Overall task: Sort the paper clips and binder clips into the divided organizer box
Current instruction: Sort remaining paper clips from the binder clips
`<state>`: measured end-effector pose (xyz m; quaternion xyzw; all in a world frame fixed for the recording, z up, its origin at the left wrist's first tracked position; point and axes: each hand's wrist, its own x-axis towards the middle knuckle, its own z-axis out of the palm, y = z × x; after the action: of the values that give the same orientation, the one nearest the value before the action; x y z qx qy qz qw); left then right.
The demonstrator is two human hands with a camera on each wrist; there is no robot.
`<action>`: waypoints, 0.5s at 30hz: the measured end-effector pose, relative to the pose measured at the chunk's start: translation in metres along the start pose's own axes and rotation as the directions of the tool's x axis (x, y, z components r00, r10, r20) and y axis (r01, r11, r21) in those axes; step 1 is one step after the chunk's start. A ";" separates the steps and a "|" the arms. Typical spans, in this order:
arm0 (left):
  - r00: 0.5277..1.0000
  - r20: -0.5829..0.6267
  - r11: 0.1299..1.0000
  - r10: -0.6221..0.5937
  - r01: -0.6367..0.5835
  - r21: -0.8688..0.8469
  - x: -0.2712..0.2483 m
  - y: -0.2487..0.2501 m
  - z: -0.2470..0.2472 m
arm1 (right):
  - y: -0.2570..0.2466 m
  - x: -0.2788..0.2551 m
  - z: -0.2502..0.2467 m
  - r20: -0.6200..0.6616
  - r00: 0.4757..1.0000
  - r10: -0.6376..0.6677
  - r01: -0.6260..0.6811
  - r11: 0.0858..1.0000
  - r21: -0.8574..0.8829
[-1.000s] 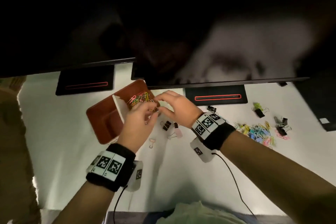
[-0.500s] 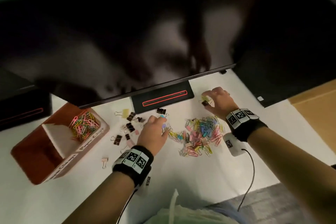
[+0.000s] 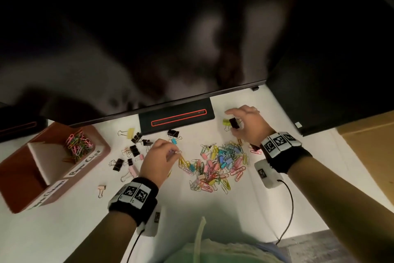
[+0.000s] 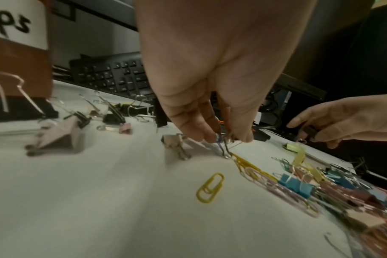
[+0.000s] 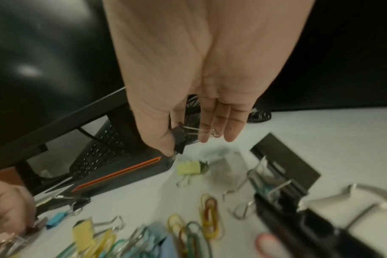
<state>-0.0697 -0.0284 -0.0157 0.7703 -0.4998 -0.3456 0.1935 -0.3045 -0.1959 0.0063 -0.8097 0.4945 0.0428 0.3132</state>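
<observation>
Between the two hands sits the clip pile (image 3: 217,164). The left hand (image 3: 158,159) pinches a couple of paper clips (image 4: 223,146) at the pile's edge, the right hand (image 3: 248,127) pinches a black binder clip (image 3: 234,123) just off the desk. Left of the left hand: the box (image 3: 100,156), with paper clips in its far compartment.

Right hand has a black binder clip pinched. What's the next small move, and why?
Probably carry the black binder clip left to the organizer box. The right hand pinches it clear of the table, and the compartment beside the paper clips looks empty.
</observation>
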 end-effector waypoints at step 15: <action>0.975 -0.167 0.978 -0.149 0.120 -0.168 -0.025 -0.018 -0.019 | -0.020 -0.006 0.008 -0.101 0.966 -0.238 0.228 0.968 -0.102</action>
<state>-0.0508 0.0005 -0.0052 0.8127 -0.3983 -0.3257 0.2736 -0.2889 -0.1809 0.0114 -0.8766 0.4101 -0.0178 0.2513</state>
